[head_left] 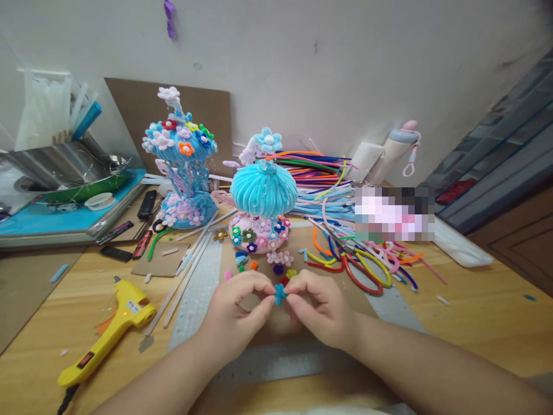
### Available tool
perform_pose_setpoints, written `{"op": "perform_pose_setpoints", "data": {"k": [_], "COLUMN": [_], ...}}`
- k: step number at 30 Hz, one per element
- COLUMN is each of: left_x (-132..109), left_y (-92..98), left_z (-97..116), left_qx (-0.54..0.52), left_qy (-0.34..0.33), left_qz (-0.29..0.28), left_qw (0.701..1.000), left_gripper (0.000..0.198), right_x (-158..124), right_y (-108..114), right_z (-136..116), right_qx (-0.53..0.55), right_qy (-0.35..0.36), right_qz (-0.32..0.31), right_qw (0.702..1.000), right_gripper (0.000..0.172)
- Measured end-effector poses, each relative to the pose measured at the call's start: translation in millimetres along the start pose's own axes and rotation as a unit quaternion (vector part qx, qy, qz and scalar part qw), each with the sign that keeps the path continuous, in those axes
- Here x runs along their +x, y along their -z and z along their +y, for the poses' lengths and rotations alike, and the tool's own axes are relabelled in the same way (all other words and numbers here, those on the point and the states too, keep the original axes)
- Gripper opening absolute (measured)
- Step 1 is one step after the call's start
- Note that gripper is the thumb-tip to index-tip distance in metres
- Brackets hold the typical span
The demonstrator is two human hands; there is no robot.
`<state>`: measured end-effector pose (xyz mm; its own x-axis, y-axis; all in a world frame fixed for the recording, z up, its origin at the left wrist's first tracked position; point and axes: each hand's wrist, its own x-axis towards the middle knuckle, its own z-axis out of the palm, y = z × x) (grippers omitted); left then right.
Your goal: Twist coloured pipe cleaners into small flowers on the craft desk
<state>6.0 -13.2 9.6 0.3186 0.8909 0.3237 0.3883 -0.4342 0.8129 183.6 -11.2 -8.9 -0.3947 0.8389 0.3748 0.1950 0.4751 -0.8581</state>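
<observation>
Between both sets of fingertips is a small blue pipe-cleaner flower (pixel 280 294). My left hand (pixel 239 311) pinches its left side, and my right hand (pixel 319 308) pinches its right side. Just beyond the hands lie several small coloured pipe-cleaner flowers, among them a dark purple one (pixel 279 269) and an orange one (pixel 254 266). Behind them stands a pipe-cleaner jellyfish with a turquoise ribbed dome (pixel 264 189) over a pink base (pixel 259 233) dotted with flowers. To its left is a second, taller blue jellyfish (pixel 184 144) covered in flowers.
A yellow glue gun (pixel 114 331) lies at left, with clear glue sticks (pixel 190 271) beside it. Red-handled scissors (pixel 360 271) rest among pipe-cleaner scraps at right. Bundled pipe cleaners (pixel 302 167) lie at the back. A steel bowl (pixel 64 167) stands at far left. A cardboard sheet (pixel 211 115) leans on the wall.
</observation>
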Motion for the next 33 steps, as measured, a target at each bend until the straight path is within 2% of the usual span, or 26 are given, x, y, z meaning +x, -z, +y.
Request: {"op": "perform_pose_setpoints", "data": {"k": [3,6,10,14,19,23,28,30,33], "left_x": [2,3,2,3,5,6,5,4,2], "left_y": [8.6,12.2,13.3,14.8,16.8,17.7,19.1,19.0,17.7], "left_z": [3,6,8,12,14,16,19,19,18], "left_qx": [-0.002,-0.007,-0.015,-0.035,-0.067,-0.094,-0.103,-0.099,-0.084], "left_qy": [-0.023,-0.021,-0.016,-0.014,0.006,0.035,0.050,0.046,0.037], "left_qz": [-0.046,-0.065,-0.093,-0.129,-0.172,-0.197,-0.209,-0.206,-0.197], "left_qw": [0.999,0.998,0.995,0.991,0.983,0.975,0.971,0.972,0.976], "left_gripper": [0.009,0.009,0.009,0.009,0.007,0.006,0.006,0.004,0.007], "right_x": [7,15,19,19,20,19,18,18,17], "right_y": [11,16,21,27,33,31,26,24,23], "right_z": [0,-1,-6,-10,-8,-7,-10,-11,-15], "right_qx": [0.082,0.068,0.099,0.084,0.138,0.219,0.272,0.270,0.229], "right_qy": [-0.019,0.010,-0.011,-0.015,-0.087,-0.156,-0.186,-0.187,-0.173], "right_qz": [-0.010,-0.076,-0.148,-0.206,-0.273,-0.279,-0.279,-0.274,-0.253], "right_qw": [0.996,0.995,0.984,0.975,0.948,0.922,0.902,0.904,0.924], "right_gripper": [0.012,0.010,0.010,0.011,0.016,0.021,0.022,0.021,0.018]}}
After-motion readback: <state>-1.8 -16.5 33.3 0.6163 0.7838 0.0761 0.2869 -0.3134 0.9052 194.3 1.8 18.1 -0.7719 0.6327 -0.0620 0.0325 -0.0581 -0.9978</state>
